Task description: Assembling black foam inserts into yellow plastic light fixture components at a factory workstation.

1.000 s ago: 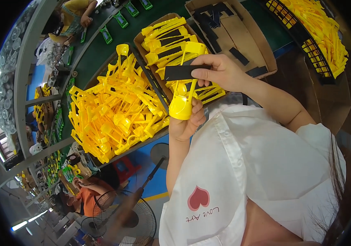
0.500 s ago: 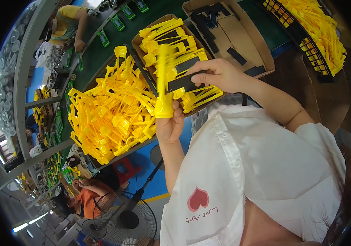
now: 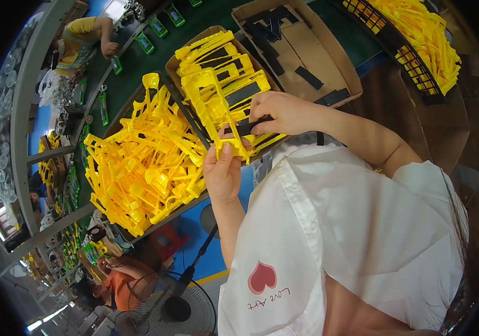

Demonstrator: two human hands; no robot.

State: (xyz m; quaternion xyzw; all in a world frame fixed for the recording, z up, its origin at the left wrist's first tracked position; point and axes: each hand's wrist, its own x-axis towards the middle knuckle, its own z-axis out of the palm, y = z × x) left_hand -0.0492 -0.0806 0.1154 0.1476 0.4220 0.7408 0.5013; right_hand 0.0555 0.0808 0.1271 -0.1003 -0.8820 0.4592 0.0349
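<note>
Now left hand (image 3: 222, 173) grips yellow part (image 3: 217, 112); right hand (image 3: 281, 112) pinches black strip (image 3: 248, 127).

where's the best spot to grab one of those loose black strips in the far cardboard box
Probably across its narrow width near the middle. The black strip lies flat and alone on the bare floor of the cardboard box, so come straight down from above with fingertips on its two long edges.

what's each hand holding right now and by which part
The left hand grips a yellow plastic frame piece by its lower end. The right hand pinches a black strip near its right end, laid across that piece.
</note>
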